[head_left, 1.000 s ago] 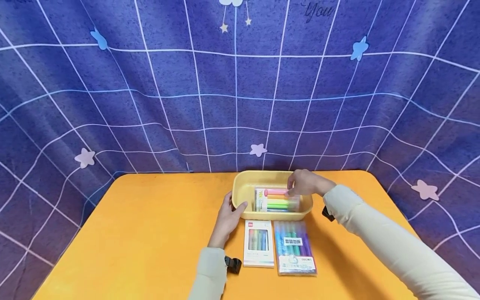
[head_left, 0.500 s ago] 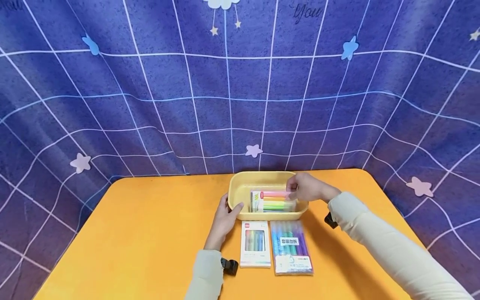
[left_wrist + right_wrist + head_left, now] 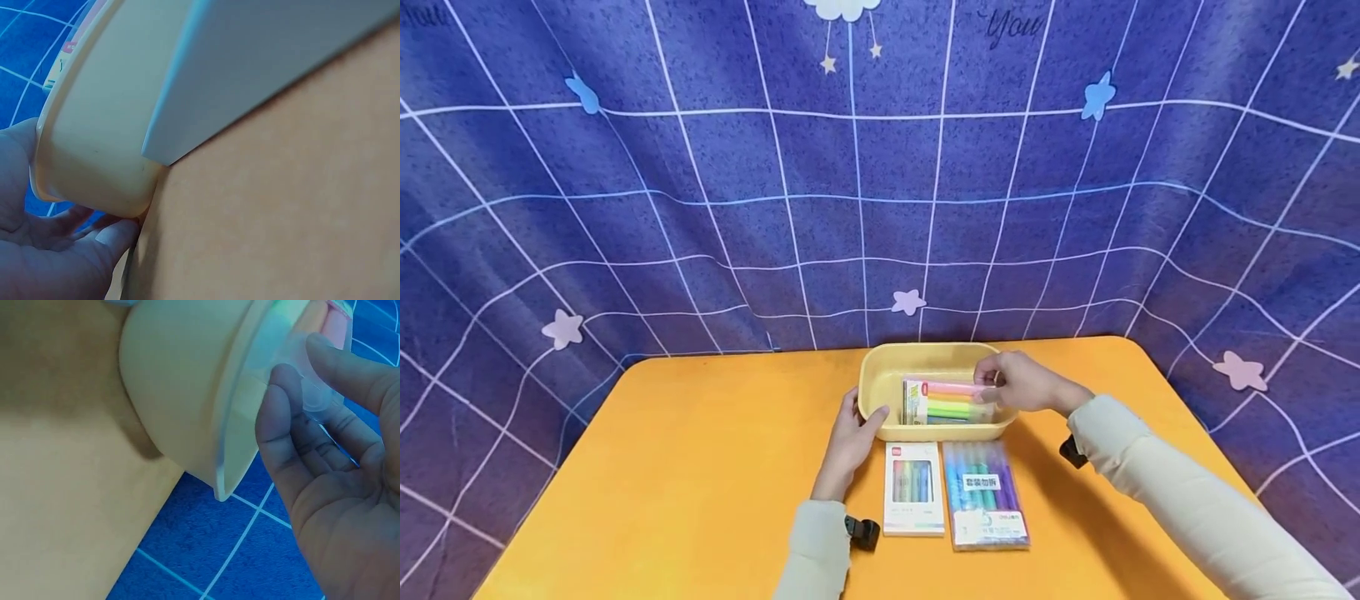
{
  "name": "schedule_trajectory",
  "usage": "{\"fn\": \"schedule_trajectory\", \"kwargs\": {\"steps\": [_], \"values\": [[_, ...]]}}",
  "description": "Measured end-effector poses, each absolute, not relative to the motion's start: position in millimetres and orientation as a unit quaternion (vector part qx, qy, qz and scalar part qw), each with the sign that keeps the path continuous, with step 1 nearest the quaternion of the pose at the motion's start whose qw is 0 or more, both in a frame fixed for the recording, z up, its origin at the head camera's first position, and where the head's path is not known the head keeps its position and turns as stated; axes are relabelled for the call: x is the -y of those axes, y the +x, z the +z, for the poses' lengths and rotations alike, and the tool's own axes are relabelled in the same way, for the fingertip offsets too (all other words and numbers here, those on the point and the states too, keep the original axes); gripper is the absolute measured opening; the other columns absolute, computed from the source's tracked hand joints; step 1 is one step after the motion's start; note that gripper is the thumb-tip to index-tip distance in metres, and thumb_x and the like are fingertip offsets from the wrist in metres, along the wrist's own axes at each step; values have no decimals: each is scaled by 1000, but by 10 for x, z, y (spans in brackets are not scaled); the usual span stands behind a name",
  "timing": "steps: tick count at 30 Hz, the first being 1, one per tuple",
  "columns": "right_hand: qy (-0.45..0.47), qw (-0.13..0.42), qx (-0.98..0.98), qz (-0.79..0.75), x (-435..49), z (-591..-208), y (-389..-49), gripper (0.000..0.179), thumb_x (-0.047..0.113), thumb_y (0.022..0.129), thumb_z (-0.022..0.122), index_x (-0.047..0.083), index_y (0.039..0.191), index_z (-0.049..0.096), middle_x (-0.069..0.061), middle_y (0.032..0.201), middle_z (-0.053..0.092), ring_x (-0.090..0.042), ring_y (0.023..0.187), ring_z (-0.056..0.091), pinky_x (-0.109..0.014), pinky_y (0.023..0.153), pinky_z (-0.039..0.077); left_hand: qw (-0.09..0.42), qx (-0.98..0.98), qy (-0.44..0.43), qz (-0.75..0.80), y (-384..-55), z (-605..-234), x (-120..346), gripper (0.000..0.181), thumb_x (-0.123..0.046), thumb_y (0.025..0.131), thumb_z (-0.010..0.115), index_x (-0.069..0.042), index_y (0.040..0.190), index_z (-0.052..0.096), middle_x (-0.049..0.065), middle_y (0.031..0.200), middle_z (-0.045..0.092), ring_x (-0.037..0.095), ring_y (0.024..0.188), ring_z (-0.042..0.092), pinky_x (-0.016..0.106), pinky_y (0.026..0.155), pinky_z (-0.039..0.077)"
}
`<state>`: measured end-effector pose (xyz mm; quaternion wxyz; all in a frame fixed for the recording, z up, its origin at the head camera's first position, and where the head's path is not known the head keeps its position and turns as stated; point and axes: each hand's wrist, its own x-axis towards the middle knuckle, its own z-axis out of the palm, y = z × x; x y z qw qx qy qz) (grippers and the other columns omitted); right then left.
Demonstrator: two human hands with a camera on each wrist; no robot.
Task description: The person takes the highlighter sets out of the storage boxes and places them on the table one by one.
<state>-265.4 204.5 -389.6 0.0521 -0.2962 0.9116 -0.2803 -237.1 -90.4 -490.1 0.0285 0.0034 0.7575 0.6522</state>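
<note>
A pale yellow plastic bin stands at the table's far edge. My left hand grips its left end, thumb over the rim and fingers on the outer wall. In the bin is a clear pack of highlighters in pink, orange, yellow and green. My right hand pinches the right end of this pack between thumb and fingers, over the bin's right side. The right wrist view shows the clear end of the pack between the fingertips. Whatever lies beneath the pack is mostly hidden.
In front of the bin lie a white windowed box of colored pens and a clear pouch of blue, green and purple pens, side by side. The orange table extends left. A blue grid-patterned curtain hangs behind.
The head view has shifted slightly. My right hand has moved a little down and right at the highlighter pack's end, still holding it. My left hand stays on the bin.
</note>
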Motion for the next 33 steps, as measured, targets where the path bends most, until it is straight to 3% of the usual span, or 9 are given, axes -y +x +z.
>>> {"fn": "schedule_trajectory", "kwargs": {"steps": [6, 26, 33], "values": [[-285, 25, -917, -277, -2074, -3913, -2614, 12, 14, 89, 75, 15, 82, 66, 3, 72, 60, -9, 67, 51, -23, 63, 43, 29, -759, 7, 650, -2359, -4923, 923, 67, -30, 99, 64, -16, 156, 32, 17, 157, 43, 34, 141, 50, 51, 113, 45], [-235, -12, -923, -305, -2088, -3904, -2548, 11, 16, 89, 75, 17, 82, 67, 4, 72, 59, -8, 59, 50, -23, 60, 43, 18, -763, -4, 647, -2373, -4890, 900, 68, -27, 99, 64, -14, 156, 31, 16, 158, 43, 32, 146, 44, 49, 119, 38], [-222, 13, -905, -362, -2108, -3937, -2525, 8, 15, 93, 71, 13, 87, 68, -5, 77, 64, -25, 58, 65, -24, 55, 50, 19, -762, -4, 648, -2353, -4903, 908, 68, -27, 99, 64, -12, 156, 30, 17, 157, 44, 33, 145, 45, 50, 119, 39]]}}
